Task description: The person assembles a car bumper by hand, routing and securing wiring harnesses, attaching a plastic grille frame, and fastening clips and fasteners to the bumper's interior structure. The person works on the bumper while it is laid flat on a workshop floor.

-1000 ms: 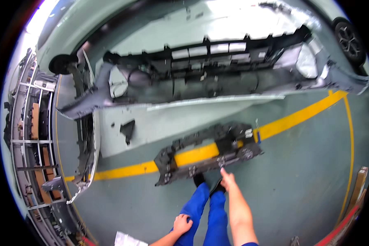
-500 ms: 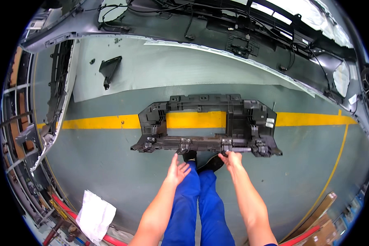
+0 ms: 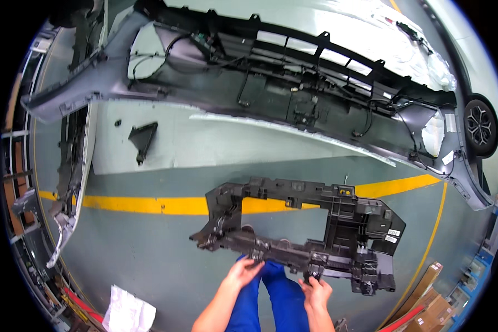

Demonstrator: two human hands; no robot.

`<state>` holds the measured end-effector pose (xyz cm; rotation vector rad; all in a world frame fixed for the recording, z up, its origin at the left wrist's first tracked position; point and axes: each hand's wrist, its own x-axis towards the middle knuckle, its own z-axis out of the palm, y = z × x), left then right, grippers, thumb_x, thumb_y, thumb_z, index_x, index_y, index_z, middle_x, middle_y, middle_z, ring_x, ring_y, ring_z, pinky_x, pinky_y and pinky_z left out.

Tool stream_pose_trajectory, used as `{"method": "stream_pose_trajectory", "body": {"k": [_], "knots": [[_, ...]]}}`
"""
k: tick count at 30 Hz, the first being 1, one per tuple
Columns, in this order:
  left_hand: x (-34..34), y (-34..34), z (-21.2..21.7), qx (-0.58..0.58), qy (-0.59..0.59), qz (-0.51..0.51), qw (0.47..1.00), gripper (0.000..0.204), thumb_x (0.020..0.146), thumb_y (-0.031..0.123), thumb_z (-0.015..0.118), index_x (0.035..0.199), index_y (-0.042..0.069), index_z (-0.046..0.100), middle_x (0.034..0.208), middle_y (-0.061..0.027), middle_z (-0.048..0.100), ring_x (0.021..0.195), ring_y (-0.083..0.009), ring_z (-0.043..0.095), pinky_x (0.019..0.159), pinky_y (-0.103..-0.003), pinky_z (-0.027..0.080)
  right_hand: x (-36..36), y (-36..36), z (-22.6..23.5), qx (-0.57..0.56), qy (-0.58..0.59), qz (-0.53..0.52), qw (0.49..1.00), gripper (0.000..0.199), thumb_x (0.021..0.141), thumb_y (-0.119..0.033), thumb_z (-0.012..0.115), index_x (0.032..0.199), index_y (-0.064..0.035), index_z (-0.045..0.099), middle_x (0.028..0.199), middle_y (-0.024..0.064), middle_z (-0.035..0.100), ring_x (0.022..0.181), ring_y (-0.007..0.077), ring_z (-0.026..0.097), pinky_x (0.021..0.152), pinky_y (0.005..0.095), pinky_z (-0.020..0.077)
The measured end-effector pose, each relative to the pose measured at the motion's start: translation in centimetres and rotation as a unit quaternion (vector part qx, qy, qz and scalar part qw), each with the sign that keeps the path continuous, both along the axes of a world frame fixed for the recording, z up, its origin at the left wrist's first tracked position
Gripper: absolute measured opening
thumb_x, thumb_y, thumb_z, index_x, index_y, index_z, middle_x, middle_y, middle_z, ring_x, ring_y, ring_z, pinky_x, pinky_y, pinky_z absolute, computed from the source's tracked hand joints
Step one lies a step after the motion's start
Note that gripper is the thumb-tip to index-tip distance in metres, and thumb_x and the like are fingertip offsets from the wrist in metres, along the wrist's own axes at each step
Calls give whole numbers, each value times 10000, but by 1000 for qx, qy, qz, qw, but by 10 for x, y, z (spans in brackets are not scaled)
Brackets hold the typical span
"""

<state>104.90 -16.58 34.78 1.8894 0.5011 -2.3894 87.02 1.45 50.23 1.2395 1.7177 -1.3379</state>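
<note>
A large black plastic car-front frame point(image 3: 348, 221) with a wide rectangular opening is held in front of my legs, its right end lower than its left. My left hand point(image 3: 242, 273) is closed on its lower bar, left of the middle, the fingertips partly hidden beneath the edge. Further right on the same bar, my right hand point(image 3: 317, 292) grips a clip-like bracket with thumb and fingers. Two white labels point(image 3: 392, 236) show on the frame's right end.
A grey car bumper point(image 3: 205, 91) with black wiring lies across the far side on a pale sheet point(image 3: 177, 149). A small black triangular bracket point(image 3: 143, 143) rests there. Another bumper part point(image 3: 74, 166) stands left. Cardboard boxes point(image 3: 434, 310) are at lower right, a white bag point(image 3: 128, 310) at lower left.
My left hand, open just below the bar before, is closed on it now. The frame has tilted, its right end dropping toward me. The view has shifted, showing more of the far bumper.
</note>
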Motion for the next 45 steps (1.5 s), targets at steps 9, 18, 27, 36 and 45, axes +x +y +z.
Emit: {"method": "stream_pose_trajectory", "body": {"k": [9, 18, 27, 36, 45], "knots": [[-178, -90, 201, -217, 38, -164, 962, 416, 936, -103, 458, 1351, -121, 458, 1291, -278, 616, 1216, -456, 646, 1088, -539, 551, -163, -32, 80, -88, 11, 22, 996, 112, 963, -45, 619, 987, 62, 642, 899, 154, 743, 747, 298, 778, 498, 271, 473], [-364, -146, 128, -254, -78, -90, 960, 232, 909, -53, 530, 1126, -131, 540, 1073, -231, 632, 936, -366, 666, 855, -422, 615, -351, -89, -6, -93, -89, 97, 987, 236, 997, -110, 581, 1112, 87, 640, 1001, 196, 771, 762, 244, 772, 493, 276, 465], [-419, -161, 114, -189, -127, -55, 972, 222, 874, -70, 528, 1094, -87, 542, 1048, -201, 595, 882, -339, 626, 763, -389, 580, -444, -108, -45, -109, -237, 300, 918, 340, 1070, -189, 431, 1210, 50, 628, 1055, 234, 778, 816, 252, 770, 603, 344, 519], [-446, -163, 75, -136, -78, -67, 985, 250, 908, -62, 521, 1150, -122, 547, 1135, -278, 617, 918, -324, 649, 803, -383, 584, -492, -112, -74, -34, -241, 442, 863, 456, 1034, -226, 452, 1146, 165, 659, 951, 232, 785, 780, 264, 773, 631, 378, 592], [-497, -222, 17, -46, -79, -114, 989, 126, 936, -12, 540, 1015, -107, 561, 1026, -232, 623, 909, -331, 683, 775, -381, 623, -523, -149, -112, 1, -178, 420, 890, 382, 1051, -211, 499, 1161, 100, 691, 936, 234, 771, 787, 282, 779, 678, 368, 642]]}}
